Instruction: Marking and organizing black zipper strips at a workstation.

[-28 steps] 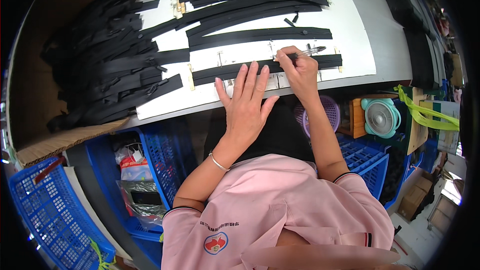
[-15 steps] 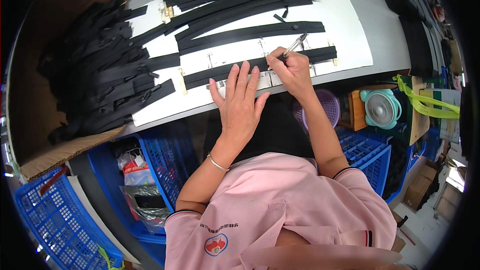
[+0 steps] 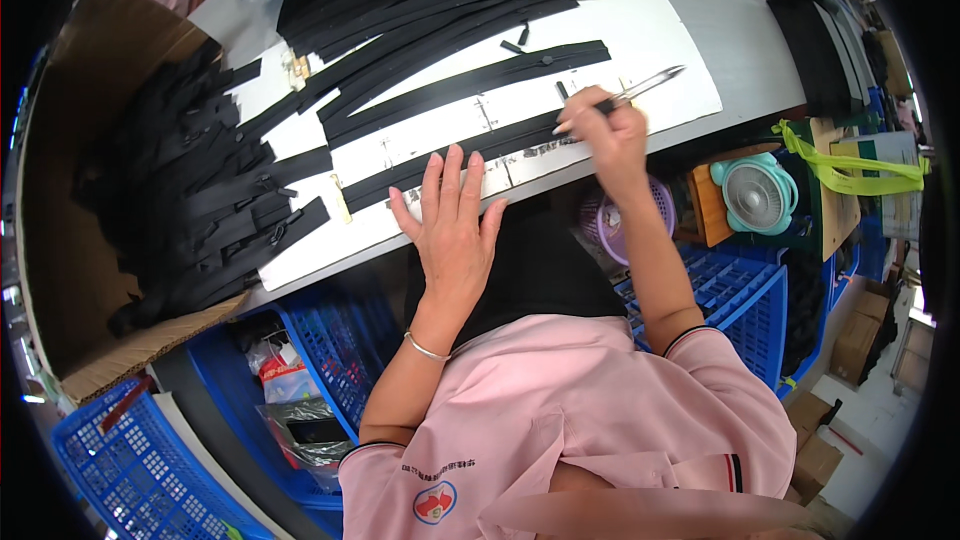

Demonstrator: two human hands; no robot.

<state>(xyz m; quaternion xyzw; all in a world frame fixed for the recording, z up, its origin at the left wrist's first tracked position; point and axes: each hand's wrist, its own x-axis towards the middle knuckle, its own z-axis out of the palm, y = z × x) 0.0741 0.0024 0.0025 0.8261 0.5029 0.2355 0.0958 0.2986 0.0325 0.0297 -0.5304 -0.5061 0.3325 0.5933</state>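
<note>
A black fabric strip (image 3: 515, 140) lies on the white board (image 3: 687, 70) along the table's front edge. My left hand (image 3: 452, 225) is flat with its fingers spread, the fingertips pressing on the strip's left part. Over its right part, my right hand (image 3: 616, 145) is closed around a clear-barrelled pen (image 3: 645, 88), whose rear end points up to the right. The writing tip is hidden by the fingers, so I cannot tell whether it touches the strip. Another black strip (image 3: 470, 85) lies behind, with a small round dark piece on it.
Black strips are heaped at the back (image 3: 400, 0) and inside the cardboard box (image 3: 60, 190) on the left. Small black pieces (image 3: 523, 35) lie on the board. Below the table are blue baskets (image 3: 150, 465), a purple basket (image 3: 605, 225) and a turquoise fan (image 3: 757, 193).
My right hand has moved right along the strip with the pen, which now slants lower. My left hand stays flat on the strip. The whole view has shifted slightly.
</note>
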